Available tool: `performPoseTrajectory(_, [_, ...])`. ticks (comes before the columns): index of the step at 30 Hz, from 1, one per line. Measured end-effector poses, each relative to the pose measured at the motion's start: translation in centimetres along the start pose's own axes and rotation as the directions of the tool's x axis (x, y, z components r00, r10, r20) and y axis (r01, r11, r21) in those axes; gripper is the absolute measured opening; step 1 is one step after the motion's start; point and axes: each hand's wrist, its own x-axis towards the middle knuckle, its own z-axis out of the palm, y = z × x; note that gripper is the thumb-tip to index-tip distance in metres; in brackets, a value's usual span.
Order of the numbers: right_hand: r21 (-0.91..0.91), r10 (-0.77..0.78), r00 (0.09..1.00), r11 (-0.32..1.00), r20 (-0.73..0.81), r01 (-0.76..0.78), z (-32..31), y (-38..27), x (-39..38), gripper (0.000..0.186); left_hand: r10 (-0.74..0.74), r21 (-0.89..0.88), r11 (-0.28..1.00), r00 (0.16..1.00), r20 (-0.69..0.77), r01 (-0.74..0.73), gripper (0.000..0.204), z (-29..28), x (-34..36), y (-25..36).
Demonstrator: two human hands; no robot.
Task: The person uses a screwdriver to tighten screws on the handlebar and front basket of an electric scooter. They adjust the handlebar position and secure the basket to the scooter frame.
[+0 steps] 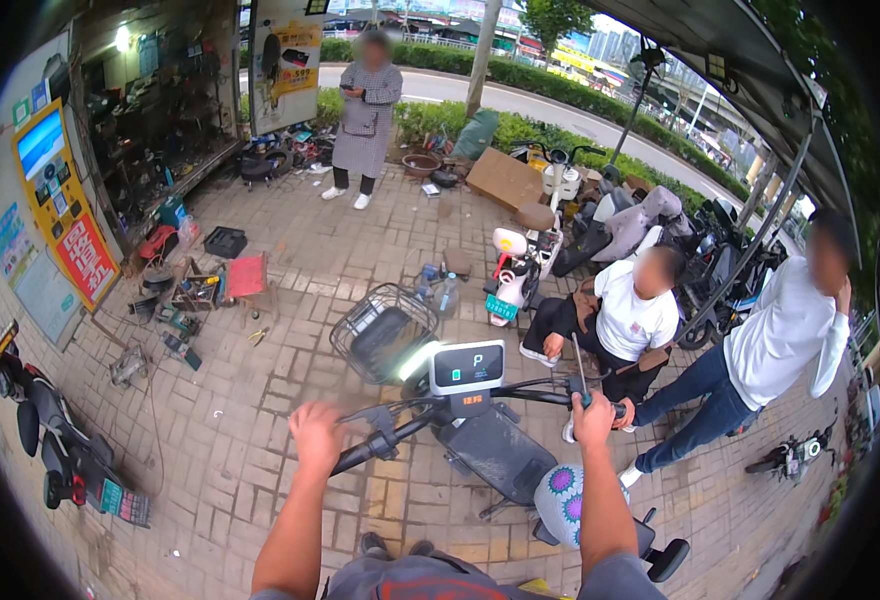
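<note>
An electric scooter stands before me, with a lit display (468, 367), a wire front basket (385, 330) and a dark footboard (498, 455). My left hand (318, 435) is beside the left handlebar grip (352, 459), smeared by motion, so its fingers are unclear. Near the right end of the handlebar (535, 395), my right hand (593, 420) is closed around the teal handle of what looks like a screwdriver (582, 372), its thin shaft pointing up. Another person's hand (626, 412) is at the right grip. A patterned seat cover (565, 500) shows below my right forearm.
A person in white (632, 305) sits low beyond the right handlebar; another (775, 325) stands at the right. Someone in a checked coat (365, 110) stands farther off. Tools and a red stool (247, 275) lie left, a parked scooter (75, 450) at far left, bottles (447, 295) ahead.
</note>
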Motion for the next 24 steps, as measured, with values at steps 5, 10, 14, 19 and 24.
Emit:
performPoseTrajectory(5, [-0.021,0.073,0.996,0.997,0.053,-0.072,0.0,-1.4,-0.3,0.040,-0.039,0.026,0.999,0.998,0.047,0.038,0.040,0.1,-3.2,-1.1])
performPoseTrajectory(10, [-0.049,0.045,0.999,0.998,0.003,-0.045,0.1,-0.7,-0.1,0.036,-0.042,0.259,0.964,0.936,0.350,-0.054,0.100,-2.8,-5.3,2.7])
performPoseTrajectory(14, [-0.127,0.012,1.000,0.992,-0.008,-0.013,-0.2,-0.6,-0.4,0.036,-0.111,0.410,0.912,0.938,0.328,-0.036,0.119,-1.4,-4.0,1.8])
performPoseTrajectory(19, [-0.066,0.030,0.999,0.997,0.039,-0.028,0.2,-1.0,-0.1,0.038,-0.096,0.382,0.924,0.966,0.241,-0.003,0.108,-0.5,-5.0,0.4])
performPoseTrajectory(24, [-0.041,0.039,0.997,0.998,0.059,-0.037,-0.5,-0.8,0.0,0.038,-0.043,0.314,0.949,0.979,0.201,-0.023,0.095,0.4,-5.2,-0.1])
